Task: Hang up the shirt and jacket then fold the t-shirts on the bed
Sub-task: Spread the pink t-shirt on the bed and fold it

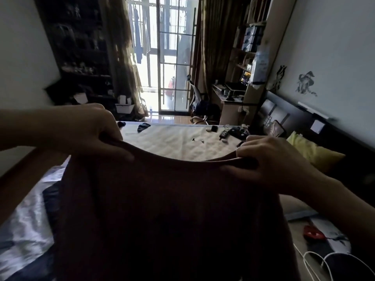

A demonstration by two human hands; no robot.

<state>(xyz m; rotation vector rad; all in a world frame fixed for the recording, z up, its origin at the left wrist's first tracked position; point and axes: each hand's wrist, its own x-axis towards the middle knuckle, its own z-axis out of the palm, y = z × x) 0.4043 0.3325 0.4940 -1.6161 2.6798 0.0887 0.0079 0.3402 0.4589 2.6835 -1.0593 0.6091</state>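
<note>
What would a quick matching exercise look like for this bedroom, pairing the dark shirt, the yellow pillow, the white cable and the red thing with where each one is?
Things:
1. dark brown t-shirt
2. yellow pillow
3. white cable
4. small red object

Places:
A. lower right corner
B. by the headboard, at right
C. held up in both hands
D. on the bed, just above the cable

Pairs: 1-C, 2-B, 3-A, 4-D
</note>
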